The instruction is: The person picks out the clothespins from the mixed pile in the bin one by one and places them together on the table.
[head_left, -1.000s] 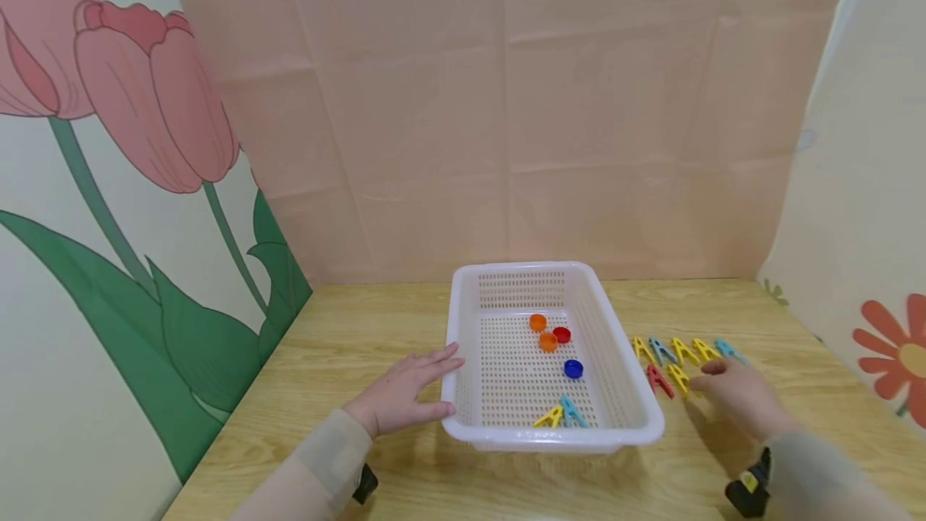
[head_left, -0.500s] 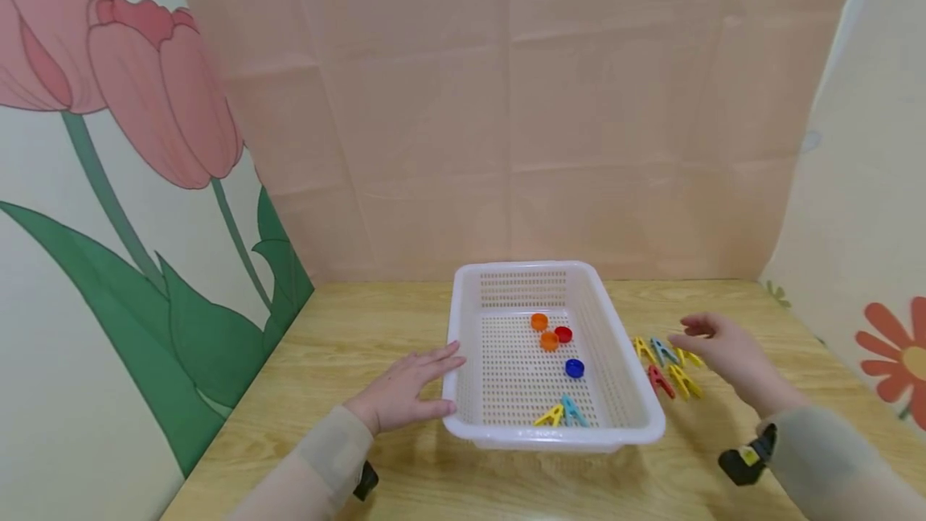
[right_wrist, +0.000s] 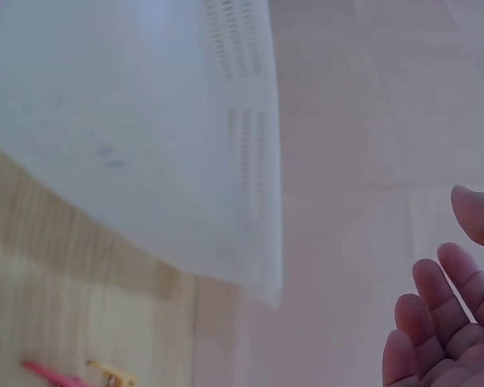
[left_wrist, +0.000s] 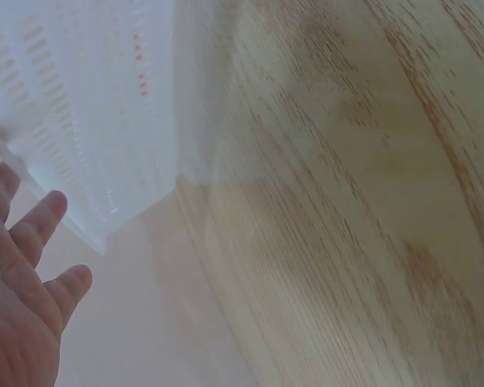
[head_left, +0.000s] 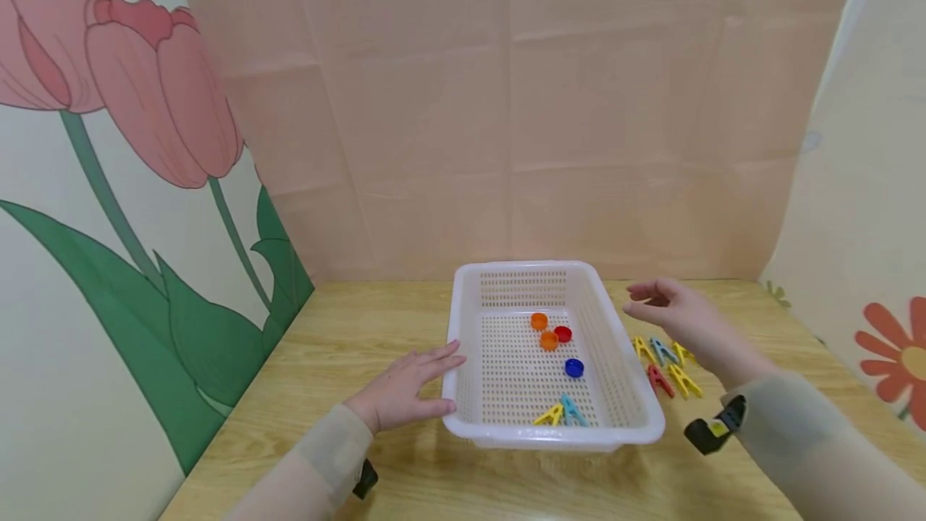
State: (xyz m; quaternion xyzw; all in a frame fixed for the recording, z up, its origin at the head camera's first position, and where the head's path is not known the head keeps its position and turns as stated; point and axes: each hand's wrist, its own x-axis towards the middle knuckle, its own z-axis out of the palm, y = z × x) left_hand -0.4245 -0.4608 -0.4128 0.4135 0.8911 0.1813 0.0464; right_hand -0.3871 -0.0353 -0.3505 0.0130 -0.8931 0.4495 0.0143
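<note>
A white perforated basket point(head_left: 553, 434) stands on the wooden table. My left hand point(head_left: 405, 391) rests on its left rim with fingers extended; the left wrist view shows those fingers point(left_wrist: 42, 224) along the rim. In the air by the basket's far right side is my right hand point(head_left: 683, 320), fingers slightly bent. Its thumb and fingers point(right_wrist: 415, 322) are apart with nothing between them in the right wrist view. Inside the basket lie a yellow clothespin point(head_left: 550, 415), a light blue clothespin point(head_left: 574, 410), two orange caps point(head_left: 549, 341), a red cap point(head_left: 563, 334) and a blue cap point(head_left: 574, 368).
Right of the basket lie a red clothespin point(head_left: 660, 381), a grey-blue clothespin point(head_left: 662, 351) and several yellow clothespins point(head_left: 684, 381). My right hand and forearm cover part of that area. A paper-covered wall point(head_left: 506, 119) rises behind the table; painted walls flank it.
My right hand has lifted from beside the clothespins and moved up and left toward the basket's far right corner. The left hand has stayed on the rim; the basket's contents look the same.
</note>
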